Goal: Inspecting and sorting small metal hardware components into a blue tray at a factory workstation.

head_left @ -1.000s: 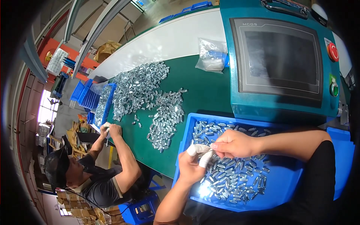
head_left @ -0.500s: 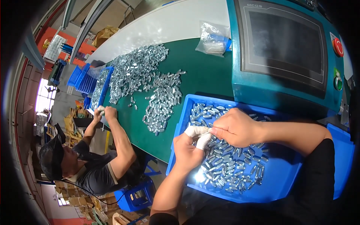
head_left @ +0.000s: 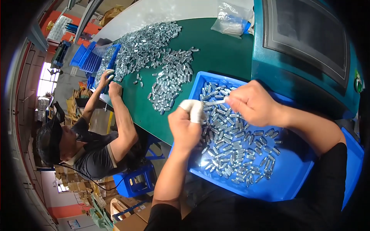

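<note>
My left hand [head_left: 186,127] is raised over the near-left side of a blue tray [head_left: 293,181], its thumb and forefinger wrapped in white tape. My right hand [head_left: 252,104] is over the tray's middle. Between the two hands runs a small silver metal part [head_left: 213,102], pinched at one end by the taped left fingers and at the other by my right fingertips. The tray holds several small shiny metal parts [head_left: 231,150] spread across its floor.
A green work table [head_left: 223,57] carries heaps of the same metal parts [head_left: 154,50]. A teal machine with a dark screen [head_left: 308,42] stands behind the tray. A co-worker [head_left: 96,150] sits at the left, hands at the far heap. Blue bins [head_left: 86,57] and a clear bag [head_left: 231,21] lie farther off.
Both my hands have lifted higher and closer to the camera, still joined on the small metal part. The co-worker's hands stay at the far heap.
</note>
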